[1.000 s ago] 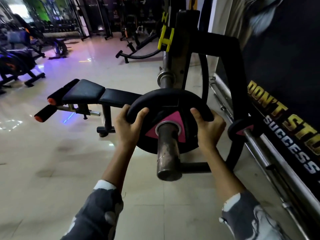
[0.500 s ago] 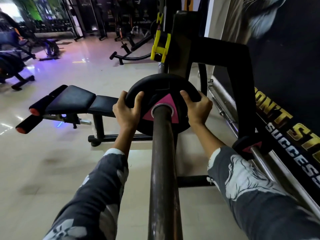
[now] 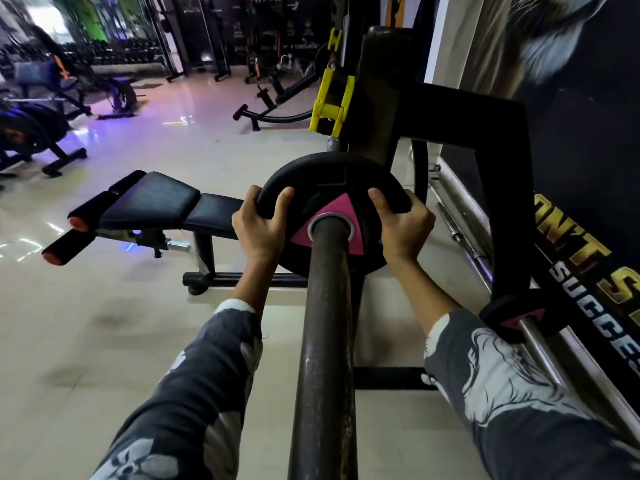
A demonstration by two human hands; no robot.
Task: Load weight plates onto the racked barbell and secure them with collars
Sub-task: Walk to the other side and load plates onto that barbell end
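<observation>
A black weight plate (image 3: 329, 181) with a pink triangle at its hub sits threaded on the rusty barbell sleeve (image 3: 325, 323), far along it toward the black rack upright (image 3: 377, 98). My left hand (image 3: 258, 226) grips the plate's left rim, thumb on its face. On the right rim my right hand (image 3: 403, 223) holds it the same way. The sleeve runs from the plate down toward me, between my forearms. No collar shows on the sleeve.
A smaller black plate (image 3: 512, 315) with pink hub hangs on a chrome peg at the right. A black padded bench (image 3: 152, 202) stands left of the rack. Yellow hooks (image 3: 330, 95) hang on the upright. Spare bars (image 3: 464, 216) lie along the right wall.
Both hands have pushed the plate from the sleeve's end far along it toward the rack. Much more bare sleeve now lies on my side of the plate.
</observation>
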